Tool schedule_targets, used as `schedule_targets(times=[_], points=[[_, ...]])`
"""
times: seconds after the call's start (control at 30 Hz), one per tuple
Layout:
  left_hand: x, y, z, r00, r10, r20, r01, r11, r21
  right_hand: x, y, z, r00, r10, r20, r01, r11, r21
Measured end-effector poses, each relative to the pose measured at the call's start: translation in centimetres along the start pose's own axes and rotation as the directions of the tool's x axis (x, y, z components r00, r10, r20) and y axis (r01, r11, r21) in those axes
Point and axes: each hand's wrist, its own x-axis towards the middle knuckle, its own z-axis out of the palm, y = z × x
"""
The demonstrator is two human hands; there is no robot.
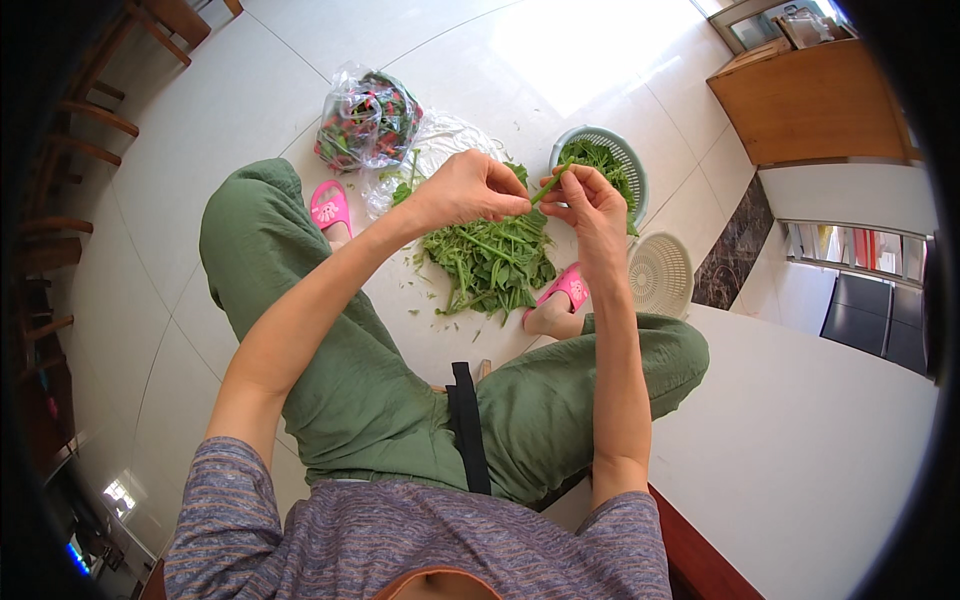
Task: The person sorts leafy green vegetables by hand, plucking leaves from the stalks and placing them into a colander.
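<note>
My right hand (pixel 592 199) holds a short green vegetable stem (pixel 552 184) between thumb and fingers, slanting up to the right. At the stem's lower end, my left hand (pixel 480 187) pinches with thumb and forefinger; whether a strip of skin is between those fingertips is too small to tell. Below both hands, a heap of leafy green stems (pixel 491 262) lies on the tiled floor. Behind my right hand stands a grey-green plastic colander (pixel 640 176) with leafy greens (pixel 596 154) in it, partly hidden by the fingers.
A clear plastic bag (pixel 367 120) of red and green produce sits at the far left of the heap, beside a crumpled white plastic bag (pixel 450 142). A cream plastic basket (pixel 660 274) rests by my right knee. Wooden chairs (pixel 97 112) line the left; a wooden cabinet (pixel 810 101) stands right.
</note>
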Motion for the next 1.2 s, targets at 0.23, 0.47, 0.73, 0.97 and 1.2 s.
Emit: schedule_targets(times=[0.23,0.47,0.73,0.97,1.2], points=[[0.1,-0.2,0.1,0.998,-0.021,-0.051,0.021,1.000,-0.007,-0.4,0.3,0.4,0.999,0.038,0.033,-0.033,0.987,-0.160],[-0.2,0.0,0.3,0.994,-0.026,-0.105,0.020,0.998,-0.058,-0.4,0.5,0.6,0.996,0.086,0.022,-0.079,0.973,-0.217],[-0.4,0.0,0.5,0.988,0.047,-0.146,-0.034,0.995,0.093,-0.5,1.5,1.0,0.997,0.072,-0.003,-0.071,0.981,-0.178],[-0.3,-0.7,0.9,0.987,0.044,-0.153,-0.021,0.988,0.152,-0.8,1.7,1.4,0.999,0.043,-0.009,-0.043,0.968,-0.246],[-0.2,-0.9,1.2,0.972,0.111,-0.209,-0.060,0.970,0.237,-0.8,1.0,1.7,0.998,0.054,0.017,-0.047,0.957,-0.285]])
